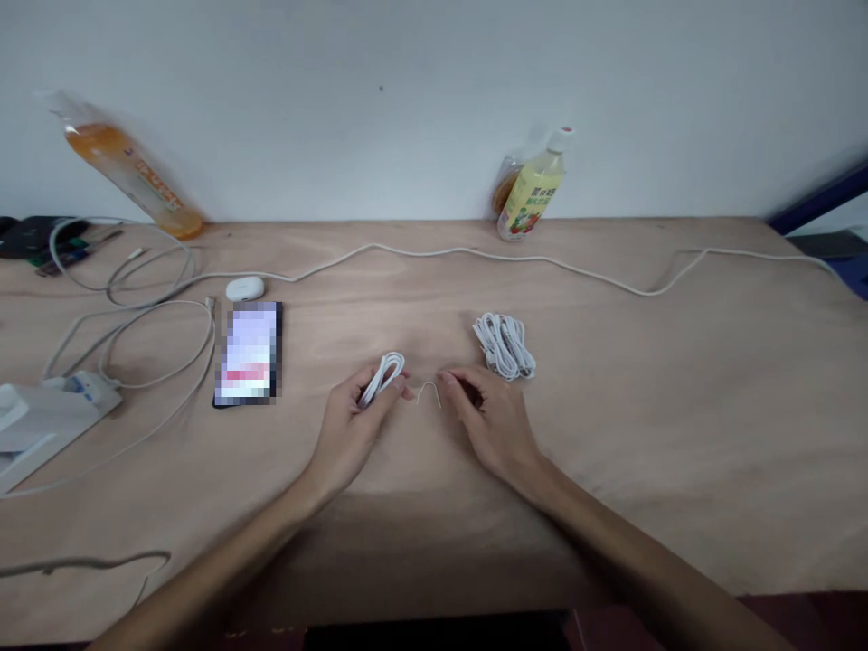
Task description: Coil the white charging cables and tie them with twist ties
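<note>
My left hand [356,420] is closed around a small coiled white cable [383,376], whose loops stick up between thumb and fingers. Between my two hands is a thin, pale twist tie [429,386], bent into an arch. My right hand [492,411] has its thumb and forefinger pinched together at the right side of this tie. Whether the fingertips grip the tie cannot be made out. Just beyond my right hand, a bundle of coiled white cables [505,345] lies on the wooden table [651,434].
A phone [250,353] and a white earbud case [245,288] lie to the left. Farther left are a white power strip [61,425] and looped cables. An orange bottle [132,176] and a yellow bottle [533,190] stand by the wall. A long white cable [467,253] crosses the back.
</note>
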`<state>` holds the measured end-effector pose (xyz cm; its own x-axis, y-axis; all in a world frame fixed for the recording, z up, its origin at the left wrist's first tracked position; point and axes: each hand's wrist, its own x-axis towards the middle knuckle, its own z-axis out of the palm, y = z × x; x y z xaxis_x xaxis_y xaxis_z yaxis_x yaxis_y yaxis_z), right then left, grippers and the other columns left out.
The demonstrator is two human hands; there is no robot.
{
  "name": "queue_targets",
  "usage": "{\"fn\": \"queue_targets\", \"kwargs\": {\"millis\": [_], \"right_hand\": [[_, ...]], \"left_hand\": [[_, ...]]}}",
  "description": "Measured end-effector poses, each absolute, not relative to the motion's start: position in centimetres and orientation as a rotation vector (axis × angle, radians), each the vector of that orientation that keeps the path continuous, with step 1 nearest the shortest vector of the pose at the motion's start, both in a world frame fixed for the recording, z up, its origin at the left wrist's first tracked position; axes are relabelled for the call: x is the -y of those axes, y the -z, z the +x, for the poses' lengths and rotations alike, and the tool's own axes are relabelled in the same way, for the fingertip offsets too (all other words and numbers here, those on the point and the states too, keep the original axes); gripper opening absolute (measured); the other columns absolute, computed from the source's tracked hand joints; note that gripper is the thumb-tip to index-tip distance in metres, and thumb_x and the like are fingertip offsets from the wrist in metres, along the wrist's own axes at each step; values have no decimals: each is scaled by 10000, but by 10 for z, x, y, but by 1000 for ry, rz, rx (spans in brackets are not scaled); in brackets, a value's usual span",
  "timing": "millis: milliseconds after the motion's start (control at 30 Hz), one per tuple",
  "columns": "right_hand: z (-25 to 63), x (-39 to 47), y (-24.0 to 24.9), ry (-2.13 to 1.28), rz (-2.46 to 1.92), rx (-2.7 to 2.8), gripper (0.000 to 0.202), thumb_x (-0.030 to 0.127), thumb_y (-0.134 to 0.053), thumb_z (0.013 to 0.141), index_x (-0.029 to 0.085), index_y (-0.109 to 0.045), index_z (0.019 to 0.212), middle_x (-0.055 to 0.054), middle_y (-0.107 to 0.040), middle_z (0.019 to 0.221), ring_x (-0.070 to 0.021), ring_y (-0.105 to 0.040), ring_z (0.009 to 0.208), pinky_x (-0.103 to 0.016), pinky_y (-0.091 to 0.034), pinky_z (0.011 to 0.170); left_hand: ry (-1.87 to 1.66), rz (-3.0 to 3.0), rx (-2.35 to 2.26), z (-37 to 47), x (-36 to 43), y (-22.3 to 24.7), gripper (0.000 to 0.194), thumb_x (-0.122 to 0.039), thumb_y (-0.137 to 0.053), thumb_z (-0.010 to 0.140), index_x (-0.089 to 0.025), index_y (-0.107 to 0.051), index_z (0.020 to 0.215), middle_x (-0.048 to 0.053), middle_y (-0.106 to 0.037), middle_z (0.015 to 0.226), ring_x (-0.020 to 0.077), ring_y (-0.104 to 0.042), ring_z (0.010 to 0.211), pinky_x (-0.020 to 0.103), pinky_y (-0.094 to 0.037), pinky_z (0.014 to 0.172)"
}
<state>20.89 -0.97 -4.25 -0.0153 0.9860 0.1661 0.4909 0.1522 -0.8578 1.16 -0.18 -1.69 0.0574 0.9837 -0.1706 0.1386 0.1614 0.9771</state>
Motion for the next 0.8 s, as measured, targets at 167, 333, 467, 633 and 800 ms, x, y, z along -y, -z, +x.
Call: {"fn": "queue_targets", "kwargs": {"millis": [167,333,467,633,800], "right_hand": [[209,11,40,-827,-1426,1553,255,348,-592,1028,215,-799,960,-45,-774,805,-199,-646,680,-338,-507,667],[207,15,37,-873,-1344,1548,239,357,-613,1026,230,-813,1055,-50,-800,901,-199,-675,743,-333,-531,684],[204,18,35,-951,-1240,1578,228,371,-621,1041,250,-812,1072,-48,-816,967,-202,-692,799,-341,-545,729],[203,19,40,-1112,-1187,1487,253,466,-662,1028,254,-779,1101,-49,-786,970,-224,-704,874,-357,-557,775],[205,18,42,-1238,-1158,1418,255,490,-732,976,244,-720,1040,-18,-716,867,-194,-661,766,-330,-539,719]], "left_hand": [[-1000,1032,-1149,12,4,18,472,-577,-720,964,-181,-776,1216,50,-779,944,77,-408,452,259,-290,411],[-925,885,-992,15,6,16,611,-652,-722,940,-153,-736,1293,84,-783,956,97,-461,510,249,-307,412],[-868,834,-885,17,8,14,621,-688,-703,920,-166,-766,1249,60,-719,827,126,-456,546,252,-294,435],[-804,873,-839,14,8,15,479,-498,-744,927,-183,-812,1281,27,-612,742,142,-464,602,274,-337,527],[-759,1152,-899,11,8,11,415,-437,-742,956,-217,-838,1295,15,-642,728,147,-482,639,282,-381,596]]}}
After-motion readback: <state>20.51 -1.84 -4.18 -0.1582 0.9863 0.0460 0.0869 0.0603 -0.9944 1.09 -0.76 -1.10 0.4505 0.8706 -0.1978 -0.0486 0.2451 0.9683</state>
